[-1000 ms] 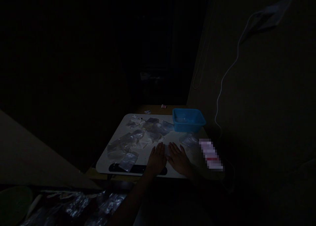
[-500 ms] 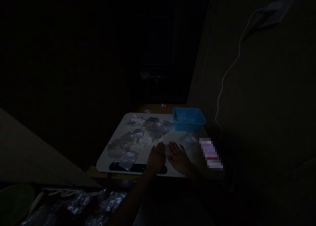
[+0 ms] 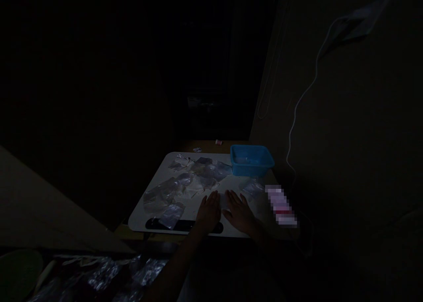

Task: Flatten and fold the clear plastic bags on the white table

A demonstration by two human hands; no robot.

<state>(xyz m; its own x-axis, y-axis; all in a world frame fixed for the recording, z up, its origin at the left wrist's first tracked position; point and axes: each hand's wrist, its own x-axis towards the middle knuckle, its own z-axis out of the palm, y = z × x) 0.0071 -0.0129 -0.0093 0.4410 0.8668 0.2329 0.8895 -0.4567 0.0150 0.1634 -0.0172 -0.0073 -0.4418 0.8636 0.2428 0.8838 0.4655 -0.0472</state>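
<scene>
In dim light, my left hand (image 3: 209, 211) lies flat on the white folding table (image 3: 155, 172), palm down with its fingers stretched out. Beside it my right hand (image 3: 239, 212) rests the same way, thumb apart from the fingers. A pale, thin sheet that looks like a small plastic bag (image 3: 223, 200) shows between the two hands; their fingers cover its sides. To the left, clear plastic bags (image 3: 161, 194) lie spread and overlapping. One flat bag (image 3: 172, 215) overlaps the dark slot at the front edge. Another bag (image 3: 253, 186) lies beyond my right hand.
A blue plastic basin (image 3: 251, 165) stands at the table's back right corner. A blurred-out pinkish rectangle (image 3: 280, 205) is at the right edge. Shiny crumpled plastic (image 3: 150, 269) and a green round thing (image 3: 20, 273) are at lower left. A white cable (image 3: 291, 134) hangs along the right wall.
The view has shifted slightly. Both hands stay flat in nearly the same place on the table, and the bags and basin keep their positions.
</scene>
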